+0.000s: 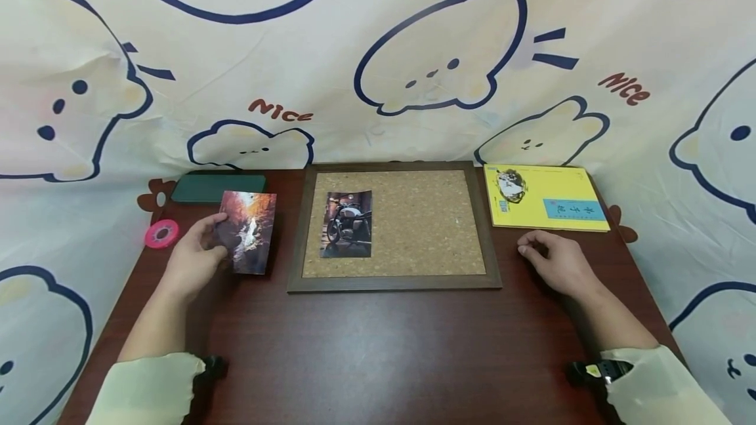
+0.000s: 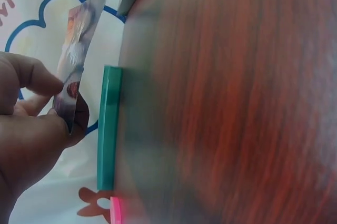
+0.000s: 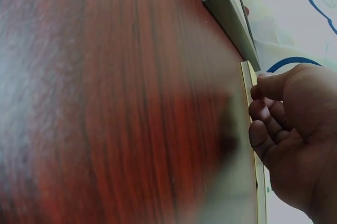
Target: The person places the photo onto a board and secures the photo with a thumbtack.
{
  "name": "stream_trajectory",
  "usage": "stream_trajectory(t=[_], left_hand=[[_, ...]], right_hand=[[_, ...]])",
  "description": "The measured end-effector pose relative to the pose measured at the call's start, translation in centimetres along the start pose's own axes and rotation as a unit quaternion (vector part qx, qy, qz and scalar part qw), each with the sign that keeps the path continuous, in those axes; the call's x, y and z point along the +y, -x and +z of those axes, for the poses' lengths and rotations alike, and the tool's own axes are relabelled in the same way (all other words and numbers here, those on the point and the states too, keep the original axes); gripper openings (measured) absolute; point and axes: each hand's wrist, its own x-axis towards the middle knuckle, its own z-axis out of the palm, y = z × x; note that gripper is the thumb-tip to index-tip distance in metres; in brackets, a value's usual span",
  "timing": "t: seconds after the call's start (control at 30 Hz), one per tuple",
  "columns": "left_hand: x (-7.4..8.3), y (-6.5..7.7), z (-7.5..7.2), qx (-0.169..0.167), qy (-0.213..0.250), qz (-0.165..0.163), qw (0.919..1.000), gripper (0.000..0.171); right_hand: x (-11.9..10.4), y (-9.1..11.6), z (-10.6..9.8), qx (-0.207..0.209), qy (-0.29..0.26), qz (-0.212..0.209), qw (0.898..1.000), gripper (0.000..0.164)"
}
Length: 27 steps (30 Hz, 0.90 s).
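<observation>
My left hand (image 1: 195,258) pinches a glossy photo print (image 1: 251,235) by its left edge, thumb in front. The print shows orange and white tones above dark ones, and it is raised off the table, tilted in the left wrist view. A framed cork board (image 1: 428,222) lies at the table's middle, with a motorcycle photo (image 1: 347,225) on its left part. Just in front of a yellow book (image 1: 531,212), my right hand (image 1: 561,264) has loosely curled fingers and nothing visible in them. The fingers (image 3: 260,109) show from the palm side in the right wrist view.
At the back left lies a green flat case (image 1: 207,187), partly behind the held print. A pink ring-shaped roll (image 1: 161,233) sits near the left edge of the dark wooden table (image 1: 378,359). Behind everything hangs a cartoon-patterned cloth (image 1: 331,64).
</observation>
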Motion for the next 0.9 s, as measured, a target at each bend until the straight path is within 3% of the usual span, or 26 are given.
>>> stream_trajectory(t=[0.23, 0.53, 0.9], left_hand=[[1.1, 0.0, 0.4, -0.021, 0.004, 0.004, 0.9998, 0.072], [2.1, -0.4, 1.5, -0.060, 0.042, 0.008, 0.9973, 0.072], [3.3, -0.8, 3.5, -0.078, 0.056, 0.041, 0.9945, 0.069]], right_hand=[[-0.5, -0.5, 0.1, 0.012, -0.007, -0.013, 1.000, 0.011], [-1.2, -1.2, 0.3, 0.028, -0.020, -0.030, 0.999, 0.012], [-2.3, -2.3, 1.1, 0.034, -0.052, -0.032, 0.998, 0.009]])
